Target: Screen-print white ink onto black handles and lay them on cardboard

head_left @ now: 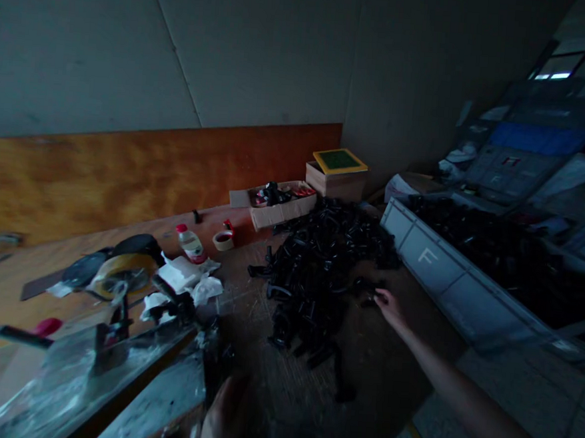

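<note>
My right hand (pixel 389 306) reaches out over the right side of the worktable, its fingers closed on a black plastic part (pixel 366 288) whose exact kind I cannot make out. Just left of it lies a large heap of similar black parts (pixel 314 267), some with curved or handle-like shapes. At the bottom middle, my left hand (pixel 227 404) is near the table's front edge, dark and blurred. Its fingers do not show clearly. A metal fixture with a black-handled clamp (pixel 179 304) stands to the left of that hand.
A grey crate marked F (pixel 429 268), full of black parts, stands at the right. Behind the heap are an open cardboard box (pixel 283 212) and a carton (pixel 335 184). A red-capped bottle (pixel 190 244), a tape roll (pixel 223 241) and crumpled white paper (pixel 183 275) lie left.
</note>
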{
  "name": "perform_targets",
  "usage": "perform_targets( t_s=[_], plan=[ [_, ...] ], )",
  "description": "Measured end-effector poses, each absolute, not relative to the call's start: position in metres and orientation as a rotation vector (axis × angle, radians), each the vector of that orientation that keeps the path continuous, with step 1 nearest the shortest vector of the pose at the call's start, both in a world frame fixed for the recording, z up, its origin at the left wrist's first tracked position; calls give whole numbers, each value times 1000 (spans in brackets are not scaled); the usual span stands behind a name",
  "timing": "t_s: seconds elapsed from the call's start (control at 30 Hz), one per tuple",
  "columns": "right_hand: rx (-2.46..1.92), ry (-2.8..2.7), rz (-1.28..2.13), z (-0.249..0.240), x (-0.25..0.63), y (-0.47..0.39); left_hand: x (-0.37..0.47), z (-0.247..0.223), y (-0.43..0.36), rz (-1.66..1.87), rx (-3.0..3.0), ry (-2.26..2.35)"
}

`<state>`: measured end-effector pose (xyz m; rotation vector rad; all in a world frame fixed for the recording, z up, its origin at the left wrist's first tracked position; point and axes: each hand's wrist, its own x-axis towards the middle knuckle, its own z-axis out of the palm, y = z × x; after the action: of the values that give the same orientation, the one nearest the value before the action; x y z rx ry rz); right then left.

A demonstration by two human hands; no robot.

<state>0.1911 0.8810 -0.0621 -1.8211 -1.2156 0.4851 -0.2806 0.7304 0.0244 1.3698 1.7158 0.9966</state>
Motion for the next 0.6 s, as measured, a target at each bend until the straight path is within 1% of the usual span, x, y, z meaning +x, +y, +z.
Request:
perform_targets(
  t_s=[0.17, 0.4, 0.5, 0.6],
  plan=[
    [-1849, -1371, 376, -30, 265, 1001, -161, 39, 864, 908, 1826, 1597],
    [-1874, -1556, 263, 4, 342, 1201, 11, 44, 1062, 730, 2072, 1591],
    [-1946, -1505, 252, 8, 367, 1276, 69, 44, 1134, 659, 2194, 1603],
    [-2043, -1417, 285, -1, 389, 1338, 115, 41, 1199, 587, 2309, 1596]
  ],
)
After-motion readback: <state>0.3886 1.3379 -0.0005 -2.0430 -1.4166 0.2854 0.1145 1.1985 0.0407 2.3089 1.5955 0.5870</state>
